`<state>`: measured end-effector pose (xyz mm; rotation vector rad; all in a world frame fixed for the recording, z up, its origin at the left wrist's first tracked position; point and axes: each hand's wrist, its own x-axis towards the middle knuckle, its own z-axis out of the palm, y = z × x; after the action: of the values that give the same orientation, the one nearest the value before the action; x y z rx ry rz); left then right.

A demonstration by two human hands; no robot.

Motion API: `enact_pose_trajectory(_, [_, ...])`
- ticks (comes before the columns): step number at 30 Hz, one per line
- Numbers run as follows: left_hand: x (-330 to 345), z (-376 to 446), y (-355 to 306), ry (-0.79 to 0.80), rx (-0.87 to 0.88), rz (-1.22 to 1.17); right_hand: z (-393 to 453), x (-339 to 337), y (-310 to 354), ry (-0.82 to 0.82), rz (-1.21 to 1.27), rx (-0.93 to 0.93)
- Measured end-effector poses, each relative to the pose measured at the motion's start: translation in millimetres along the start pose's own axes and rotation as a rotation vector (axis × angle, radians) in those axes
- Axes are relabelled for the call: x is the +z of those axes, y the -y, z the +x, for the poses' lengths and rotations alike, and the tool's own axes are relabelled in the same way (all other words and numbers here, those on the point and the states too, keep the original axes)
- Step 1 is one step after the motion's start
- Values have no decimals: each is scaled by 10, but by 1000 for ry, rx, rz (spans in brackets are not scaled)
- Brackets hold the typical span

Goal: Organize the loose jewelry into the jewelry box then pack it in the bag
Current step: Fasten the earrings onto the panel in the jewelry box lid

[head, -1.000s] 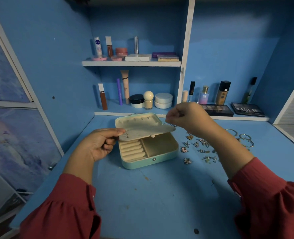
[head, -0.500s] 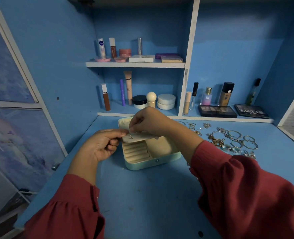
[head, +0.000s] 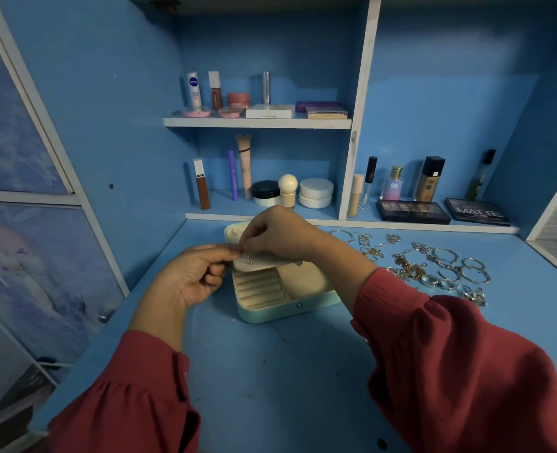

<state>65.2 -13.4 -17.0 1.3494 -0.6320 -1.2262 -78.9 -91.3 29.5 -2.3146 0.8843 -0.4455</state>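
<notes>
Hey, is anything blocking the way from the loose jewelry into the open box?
Partly. The flap held by both hands hangs over the back of the box; the front slots stay exposed. The jewelry lies right of it.

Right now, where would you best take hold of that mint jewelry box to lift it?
Probably by the jewelry box base's two short ends, one from each side. The lid stands open and the flap is held by both hands, left and right, so the top offers no firm grip.

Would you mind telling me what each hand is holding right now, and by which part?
The left hand pinches the beige flap at its left edge. The right hand pinches something small above it; too small to identify.
</notes>
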Motion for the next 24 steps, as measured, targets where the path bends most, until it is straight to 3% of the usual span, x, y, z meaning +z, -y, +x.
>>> enact_pose_trajectory(24, [-12,24,4,8,-8,-4,40,11,7,33,-2,-2])
